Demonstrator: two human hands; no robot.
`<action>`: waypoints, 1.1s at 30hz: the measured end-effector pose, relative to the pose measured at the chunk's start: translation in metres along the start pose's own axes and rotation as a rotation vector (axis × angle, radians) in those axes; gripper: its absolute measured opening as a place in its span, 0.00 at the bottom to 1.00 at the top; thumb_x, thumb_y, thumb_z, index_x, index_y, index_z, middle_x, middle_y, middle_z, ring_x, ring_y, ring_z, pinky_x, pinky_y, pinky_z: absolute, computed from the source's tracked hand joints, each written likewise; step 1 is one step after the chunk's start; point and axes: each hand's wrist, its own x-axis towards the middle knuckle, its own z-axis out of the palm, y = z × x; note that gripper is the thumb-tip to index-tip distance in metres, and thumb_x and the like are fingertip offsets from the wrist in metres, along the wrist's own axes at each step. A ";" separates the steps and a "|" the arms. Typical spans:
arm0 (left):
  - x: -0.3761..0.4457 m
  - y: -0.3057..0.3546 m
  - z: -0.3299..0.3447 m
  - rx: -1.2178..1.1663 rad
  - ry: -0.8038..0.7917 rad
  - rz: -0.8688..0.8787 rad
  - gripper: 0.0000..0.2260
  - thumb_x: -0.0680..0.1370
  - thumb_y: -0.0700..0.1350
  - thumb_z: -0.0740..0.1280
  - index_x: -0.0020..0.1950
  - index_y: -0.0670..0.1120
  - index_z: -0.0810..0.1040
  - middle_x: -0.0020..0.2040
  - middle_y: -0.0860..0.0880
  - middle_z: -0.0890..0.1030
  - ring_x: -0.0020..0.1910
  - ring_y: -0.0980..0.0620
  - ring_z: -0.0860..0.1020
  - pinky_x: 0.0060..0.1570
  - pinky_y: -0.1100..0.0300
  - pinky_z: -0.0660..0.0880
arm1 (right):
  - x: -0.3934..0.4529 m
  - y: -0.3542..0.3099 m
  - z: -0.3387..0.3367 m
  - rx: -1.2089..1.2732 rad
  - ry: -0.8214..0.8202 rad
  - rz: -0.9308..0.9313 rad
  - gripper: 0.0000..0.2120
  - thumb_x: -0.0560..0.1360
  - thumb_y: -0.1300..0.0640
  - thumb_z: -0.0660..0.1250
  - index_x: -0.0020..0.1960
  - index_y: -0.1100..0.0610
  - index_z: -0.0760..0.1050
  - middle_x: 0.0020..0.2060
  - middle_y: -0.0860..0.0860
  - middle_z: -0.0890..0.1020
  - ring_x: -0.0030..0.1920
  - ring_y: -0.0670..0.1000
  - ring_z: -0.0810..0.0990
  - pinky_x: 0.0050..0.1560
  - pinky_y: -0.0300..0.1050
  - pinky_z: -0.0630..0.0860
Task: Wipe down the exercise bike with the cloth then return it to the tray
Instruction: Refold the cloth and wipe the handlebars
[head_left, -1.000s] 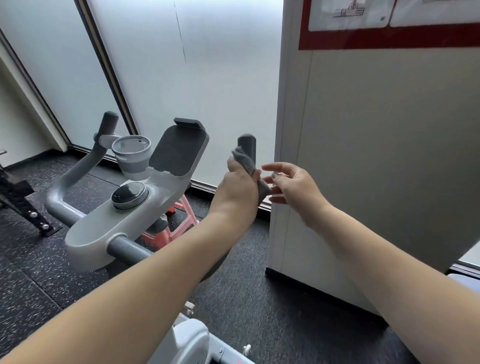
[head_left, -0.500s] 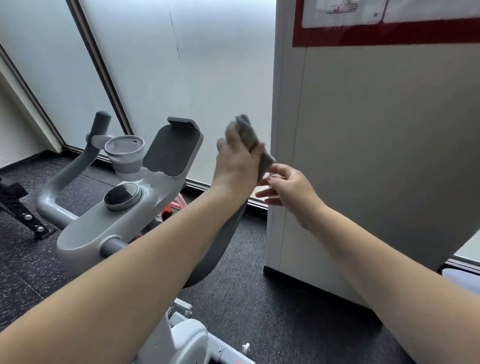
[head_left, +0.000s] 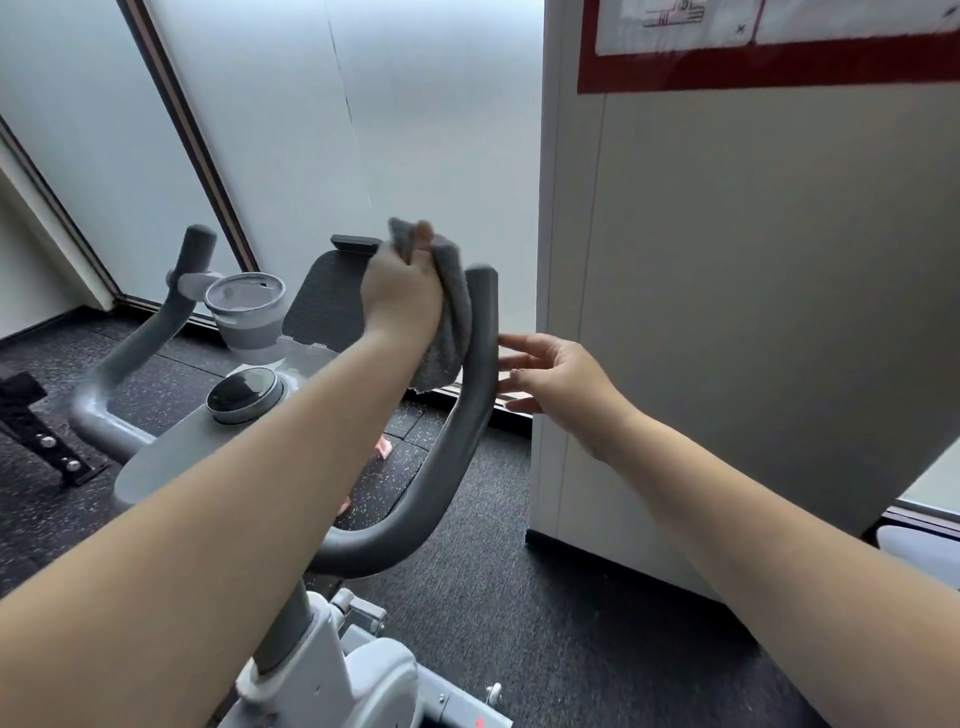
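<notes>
Here, left hand (head_left: 402, 296) gripping nubby grey cloth (head_left: 447, 332), beside curved foam handlebar (head_left: 475, 364)

L forearm reaches in from the near-left corner, going diagonally up and far to mid-scene, wrist slightly bent. Left hand (head_left: 402, 299) is fisted, back of hand to the camera, fingers curled round a bunched grey terry cloth (head_left: 447, 332); one fingertip shows above the fold. R forearm comes in from the near-right edge, angled far and left. Right hand (head_left: 553, 376) is lower and just right of the L hand, fingers straight and a bit spread, pointing left, holding nothing. Both arms bare, no sleeves.
</notes>
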 end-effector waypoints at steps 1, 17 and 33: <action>-0.009 0.002 0.005 0.070 -0.037 0.075 0.15 0.80 0.51 0.59 0.61 0.44 0.74 0.55 0.44 0.79 0.55 0.47 0.76 0.48 0.65 0.65 | 0.000 0.000 0.000 -0.002 -0.005 0.006 0.23 0.74 0.72 0.56 0.61 0.52 0.75 0.47 0.50 0.83 0.42 0.48 0.83 0.48 0.44 0.79; -0.045 -0.017 -0.032 0.259 -0.420 -0.018 0.15 0.81 0.52 0.54 0.51 0.43 0.75 0.46 0.42 0.79 0.47 0.45 0.76 0.41 0.59 0.70 | 0.033 -0.039 0.015 0.002 0.103 -0.088 0.18 0.79 0.50 0.59 0.68 0.53 0.68 0.59 0.55 0.78 0.56 0.55 0.80 0.57 0.51 0.78; -0.080 -0.038 -0.069 0.347 -0.585 -0.043 0.13 0.80 0.53 0.57 0.49 0.46 0.77 0.47 0.44 0.80 0.49 0.44 0.77 0.43 0.60 0.65 | 0.047 -0.034 0.037 0.106 0.074 -0.061 0.09 0.82 0.57 0.55 0.61 0.48 0.65 0.47 0.56 0.72 0.42 0.52 0.76 0.34 0.40 0.78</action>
